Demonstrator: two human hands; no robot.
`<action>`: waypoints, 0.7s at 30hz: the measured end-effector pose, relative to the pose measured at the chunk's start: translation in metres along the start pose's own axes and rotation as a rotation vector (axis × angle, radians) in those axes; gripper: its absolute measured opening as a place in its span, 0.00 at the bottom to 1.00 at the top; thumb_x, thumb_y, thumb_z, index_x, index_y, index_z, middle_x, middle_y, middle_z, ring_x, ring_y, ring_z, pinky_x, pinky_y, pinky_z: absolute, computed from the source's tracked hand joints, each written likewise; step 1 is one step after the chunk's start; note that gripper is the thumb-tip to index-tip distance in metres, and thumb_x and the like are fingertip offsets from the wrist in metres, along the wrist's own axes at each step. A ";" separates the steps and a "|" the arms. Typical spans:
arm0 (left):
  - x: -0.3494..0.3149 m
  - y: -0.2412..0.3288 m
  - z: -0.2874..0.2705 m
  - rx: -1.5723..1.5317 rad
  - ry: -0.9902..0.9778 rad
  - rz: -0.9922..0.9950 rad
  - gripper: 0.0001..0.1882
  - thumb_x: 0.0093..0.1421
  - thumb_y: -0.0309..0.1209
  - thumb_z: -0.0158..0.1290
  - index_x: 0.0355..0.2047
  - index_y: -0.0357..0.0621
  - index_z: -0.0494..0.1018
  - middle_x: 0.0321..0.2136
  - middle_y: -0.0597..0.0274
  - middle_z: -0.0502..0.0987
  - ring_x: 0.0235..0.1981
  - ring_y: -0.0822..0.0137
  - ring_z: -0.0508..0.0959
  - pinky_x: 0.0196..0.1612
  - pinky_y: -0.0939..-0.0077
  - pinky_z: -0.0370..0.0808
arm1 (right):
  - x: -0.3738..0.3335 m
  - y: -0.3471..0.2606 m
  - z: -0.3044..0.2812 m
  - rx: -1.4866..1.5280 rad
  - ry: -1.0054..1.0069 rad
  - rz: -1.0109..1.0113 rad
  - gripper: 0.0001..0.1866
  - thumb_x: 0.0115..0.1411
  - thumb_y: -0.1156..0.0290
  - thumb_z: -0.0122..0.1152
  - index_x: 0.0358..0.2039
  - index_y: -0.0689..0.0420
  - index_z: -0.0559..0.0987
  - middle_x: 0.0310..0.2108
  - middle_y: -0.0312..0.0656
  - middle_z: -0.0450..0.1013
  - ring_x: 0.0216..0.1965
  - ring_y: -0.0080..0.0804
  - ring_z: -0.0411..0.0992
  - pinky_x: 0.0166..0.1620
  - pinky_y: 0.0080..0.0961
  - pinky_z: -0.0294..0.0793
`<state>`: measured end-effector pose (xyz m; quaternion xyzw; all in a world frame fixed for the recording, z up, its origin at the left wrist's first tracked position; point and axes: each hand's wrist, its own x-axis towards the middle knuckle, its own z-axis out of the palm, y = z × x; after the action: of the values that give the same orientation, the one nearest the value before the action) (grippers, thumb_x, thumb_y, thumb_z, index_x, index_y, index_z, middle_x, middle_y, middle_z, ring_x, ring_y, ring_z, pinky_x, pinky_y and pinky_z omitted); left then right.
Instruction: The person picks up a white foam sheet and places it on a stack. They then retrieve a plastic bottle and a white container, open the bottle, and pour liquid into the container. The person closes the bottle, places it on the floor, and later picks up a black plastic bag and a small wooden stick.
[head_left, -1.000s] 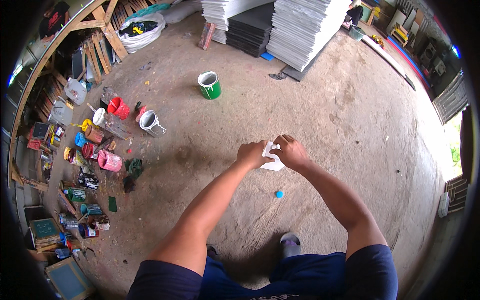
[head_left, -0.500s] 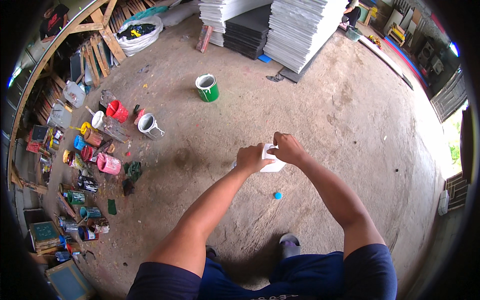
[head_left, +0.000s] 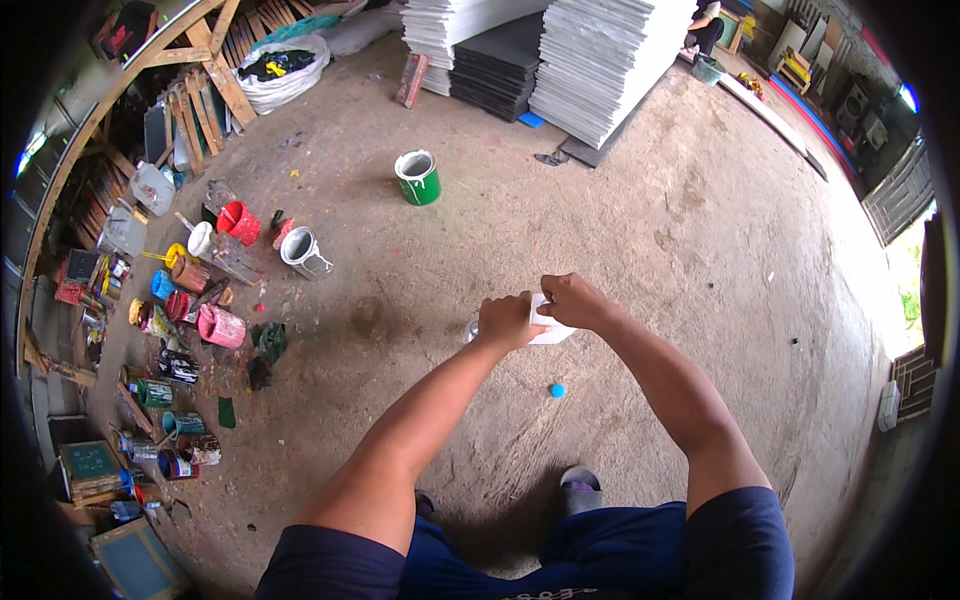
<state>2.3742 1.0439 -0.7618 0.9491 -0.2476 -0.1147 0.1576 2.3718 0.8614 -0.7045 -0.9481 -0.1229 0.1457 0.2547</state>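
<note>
Above the floor in front of me, both hands meet at a small white flat-sided piece [head_left: 552,332], perhaps paper or a container; its kind is not plain. My left hand [head_left: 506,322] is closed, its thumb against the white piece's left side. A small pale bluish, see-through end [head_left: 472,331] sticks out past the left edge of that hand; the rest of it is hidden. My right hand [head_left: 575,304] is closed at the upper part of the white piece, fingers bent down over it. A round blue cap [head_left: 557,391] lies on the floor between my hands and my feet.
A green paint can [head_left: 418,180] and a grey-white dripped can [head_left: 304,252] stand on the concrete floor. Several paint pots, including a pink one [head_left: 221,326], crowd the left. White sheet stacks [head_left: 590,75] and a black stack [head_left: 492,72] rise behind. Another person [head_left: 706,30] sits far right.
My left hand has turned slightly, knuckles shifting right and down, and more of the bluish end shows beside it. The right hand has dipped slightly; both stay at the white piece.
</note>
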 end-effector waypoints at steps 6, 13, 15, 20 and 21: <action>-0.002 0.003 -0.007 -0.030 -0.019 -0.026 0.35 0.53 0.60 0.66 0.49 0.44 0.76 0.38 0.51 0.86 0.42 0.51 0.86 0.45 0.55 0.81 | -0.016 -0.009 0.015 -0.034 0.153 -0.014 0.16 0.62 0.66 0.68 0.42 0.60 0.72 0.39 0.56 0.79 0.44 0.61 0.80 0.44 0.51 0.79; -0.002 0.005 -0.009 -0.038 -0.036 -0.049 0.34 0.55 0.57 0.67 0.50 0.44 0.76 0.39 0.51 0.86 0.42 0.51 0.86 0.46 0.55 0.82 | -0.020 -0.009 0.022 0.017 0.245 -0.013 0.15 0.61 0.69 0.70 0.41 0.60 0.73 0.37 0.55 0.79 0.41 0.60 0.80 0.42 0.48 0.78; -0.002 0.004 -0.007 -0.045 -0.028 -0.049 0.34 0.54 0.58 0.66 0.51 0.46 0.76 0.39 0.53 0.86 0.42 0.51 0.87 0.46 0.55 0.81 | -0.017 -0.007 0.021 0.025 0.241 -0.011 0.15 0.60 0.69 0.71 0.41 0.61 0.74 0.36 0.55 0.79 0.40 0.59 0.80 0.42 0.48 0.78; -0.002 0.002 -0.001 -0.067 -0.011 -0.041 0.34 0.53 0.60 0.67 0.50 0.48 0.76 0.36 0.54 0.86 0.40 0.52 0.87 0.43 0.54 0.81 | -0.005 0.001 0.012 0.032 0.138 -0.026 0.16 0.56 0.67 0.72 0.39 0.61 0.76 0.34 0.56 0.80 0.41 0.57 0.81 0.42 0.47 0.80; -0.002 0.002 0.000 -0.063 0.003 -0.031 0.34 0.53 0.60 0.67 0.49 0.48 0.76 0.36 0.54 0.86 0.39 0.51 0.87 0.43 0.54 0.81 | -0.001 0.001 0.010 0.023 0.112 -0.029 0.16 0.55 0.67 0.72 0.38 0.61 0.77 0.33 0.56 0.80 0.40 0.57 0.81 0.42 0.46 0.80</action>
<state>2.3713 1.0434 -0.7611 0.9475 -0.2287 -0.1234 0.1863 2.3675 0.8643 -0.7127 -0.9499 -0.1203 0.0899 0.2741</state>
